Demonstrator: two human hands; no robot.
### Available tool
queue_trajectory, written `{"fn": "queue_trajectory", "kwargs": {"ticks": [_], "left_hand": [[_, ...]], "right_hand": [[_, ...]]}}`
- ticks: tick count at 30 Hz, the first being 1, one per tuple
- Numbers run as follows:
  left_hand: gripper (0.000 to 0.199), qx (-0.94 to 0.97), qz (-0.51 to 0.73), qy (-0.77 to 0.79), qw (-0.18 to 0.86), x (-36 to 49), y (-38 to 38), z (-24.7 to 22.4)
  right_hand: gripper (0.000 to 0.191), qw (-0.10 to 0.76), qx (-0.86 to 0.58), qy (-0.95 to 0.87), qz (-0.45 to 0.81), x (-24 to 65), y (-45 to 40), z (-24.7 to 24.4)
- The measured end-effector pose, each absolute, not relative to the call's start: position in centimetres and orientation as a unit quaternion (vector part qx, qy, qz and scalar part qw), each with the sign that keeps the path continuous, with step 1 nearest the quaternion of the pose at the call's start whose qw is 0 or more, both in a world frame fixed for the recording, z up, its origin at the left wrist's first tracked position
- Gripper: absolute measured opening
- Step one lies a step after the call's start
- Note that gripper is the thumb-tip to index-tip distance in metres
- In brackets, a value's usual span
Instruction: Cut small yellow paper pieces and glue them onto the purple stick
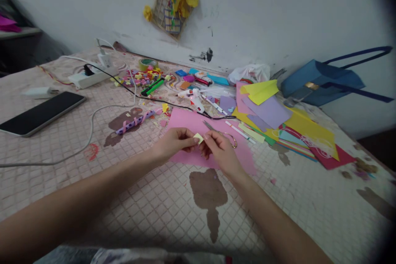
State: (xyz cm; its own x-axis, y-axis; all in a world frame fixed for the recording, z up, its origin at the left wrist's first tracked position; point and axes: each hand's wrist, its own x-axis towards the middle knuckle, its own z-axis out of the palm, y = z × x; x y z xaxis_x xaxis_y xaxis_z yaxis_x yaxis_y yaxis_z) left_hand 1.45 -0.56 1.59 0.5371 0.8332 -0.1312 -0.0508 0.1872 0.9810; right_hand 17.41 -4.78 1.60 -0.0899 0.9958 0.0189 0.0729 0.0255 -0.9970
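Between my two hands is a small pale yellow piece of paper (198, 137). My left hand (177, 142) pinches its left side with thumb and fingers. From the other side, the fingertips of my right hand (218, 148) close on its right edge. Both hands hover over a pink paper sheet (185, 120) lying on the table. A pair of scissors (232, 139) lies on the sheet, partly hidden behind my right hand. To the left rests a purple dotted paper roll (136, 123) wound with a pink strip.
Behind the sheet lie a white glue gun (195, 100), a green cutter (153, 87) and many paper flowers (142, 76). Coloured papers (266, 109) and a blue bag (321, 82) are at right. A phone (43, 112), power strip (93, 76) and cables occupy the left.
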Motion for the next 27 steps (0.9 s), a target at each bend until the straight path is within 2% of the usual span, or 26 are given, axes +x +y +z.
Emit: {"fn": "queue_trajectory", "kwargs": {"ticks": [6,21,27], "left_hand": [[0.024,0.515,0.319,0.347,0.716,1.6,-0.7,1.5],[0.031,0.486,0.339,0.352,0.725,1.5,0.0,1.2],[0.025,0.429,0.376,0.336,0.750,1.4,0.3,0.8]], "right_hand": [[0.028,0.472,-0.475,-0.537,0.513,17.4,-4.9,1.6],[0.024,0.457,-0.504,-0.582,0.445,17.9,-4.4,1.8],[0.021,0.374,-0.544,-0.645,0.385,19.0,-4.0,1.4]]}}
